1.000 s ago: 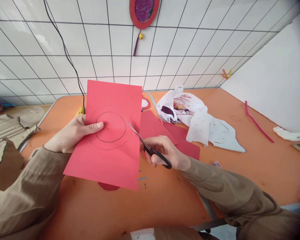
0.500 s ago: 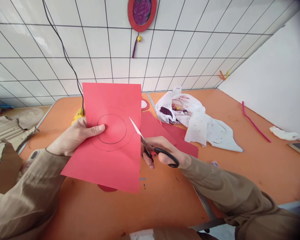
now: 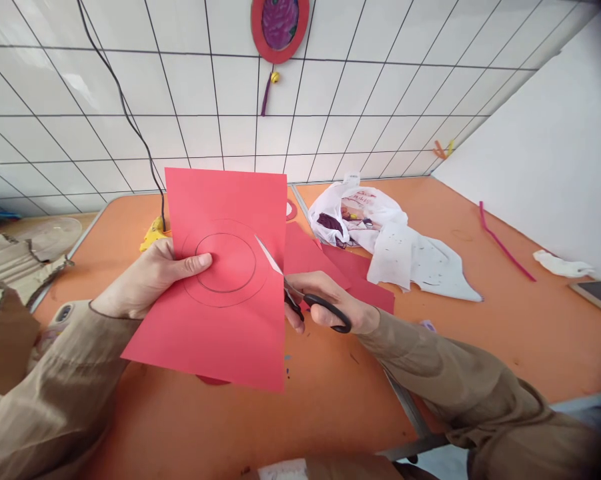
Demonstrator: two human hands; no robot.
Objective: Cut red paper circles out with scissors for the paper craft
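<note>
A sheet of red paper (image 3: 230,347) is held up over the table, with two circles drawn on it, one inside the other. My left hand (image 3: 147,273) grips its left side, thumb on the front inside the smaller circle and fingers hidden behind. My right hand (image 3: 330,303) is closed round the black handles of a pair of scissors (image 3: 271,256). One blade lies across the front of the paper at its right edge, its tip near the outer circle. The other blade is hidden behind the sheet.
More red paper (image 3: 365,277) lies behind my right hand, near a white plastic bag (image 3: 325,200) holding dark yarn. Torn white paper (image 3: 430,267) is right of it. Cardboard (image 3: 10,327) and a phone (image 3: 63,315) are at the left. A round red ornament (image 3: 256,40) hangs on the tiled wall.
The scissors have shifted slightly left relative to the sheet, with the blade reaching further in over the paper. The whole view has moved a little. Both hands keep their grips.
</note>
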